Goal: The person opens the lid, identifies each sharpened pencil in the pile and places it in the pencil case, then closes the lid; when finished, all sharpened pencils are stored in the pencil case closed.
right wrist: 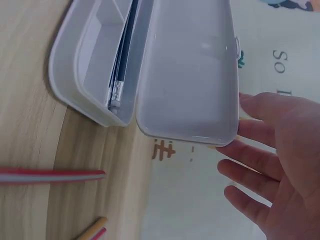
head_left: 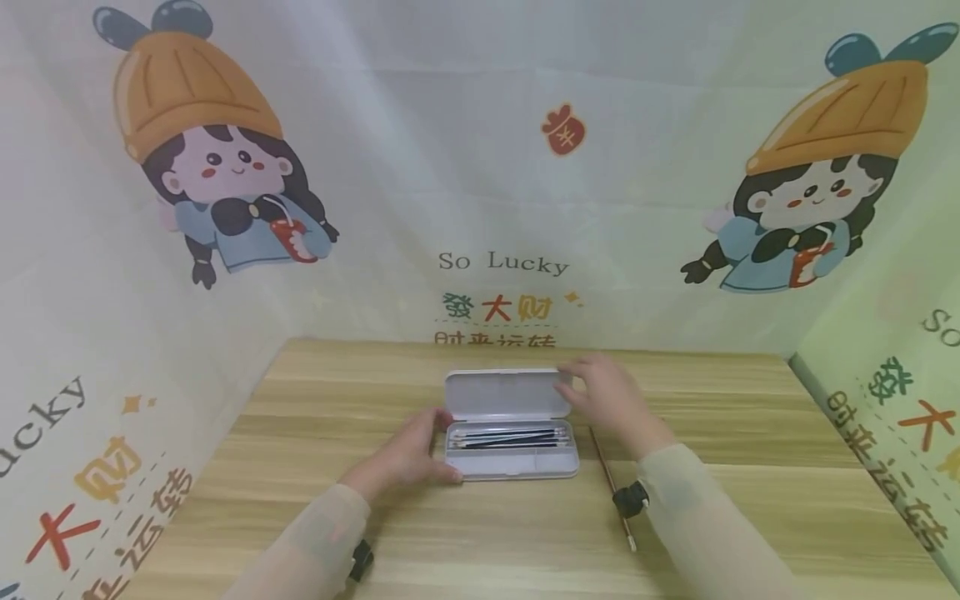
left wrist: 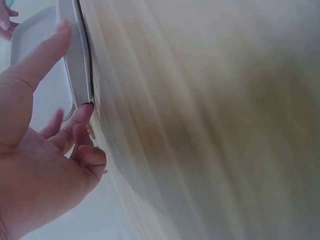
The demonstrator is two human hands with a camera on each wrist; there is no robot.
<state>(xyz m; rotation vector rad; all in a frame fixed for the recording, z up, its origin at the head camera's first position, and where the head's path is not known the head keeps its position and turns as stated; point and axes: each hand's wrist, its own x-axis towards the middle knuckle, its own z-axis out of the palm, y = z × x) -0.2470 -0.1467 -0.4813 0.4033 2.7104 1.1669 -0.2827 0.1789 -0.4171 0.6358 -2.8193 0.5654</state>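
A whitish pencil case (head_left: 517, 467) lies on the wooden table with its lid (head_left: 508, 395) raised at the back. Several dark pencils (head_left: 513, 438) lie in its rear compartment; the front compartments hold nothing visible. My left hand (head_left: 408, 450) grips the case's left end, thumb at the front corner and fingers round toward the back. In the left wrist view its thumb presses along the case's side wall (left wrist: 77, 55). My right hand (head_left: 607, 396) holds the lid's upper right corner, the thumb at the edge and the other fingers spread behind it.
A brown pencil (head_left: 611, 479) lies on the table right of the case, partly under the right wrist. In the right wrist view a red-and-grey stick (right wrist: 50, 175) and an orange tip (right wrist: 95, 227) lie beside the case. A printed cloth (head_left: 487, 208) hangs behind the table (head_left: 420, 542).
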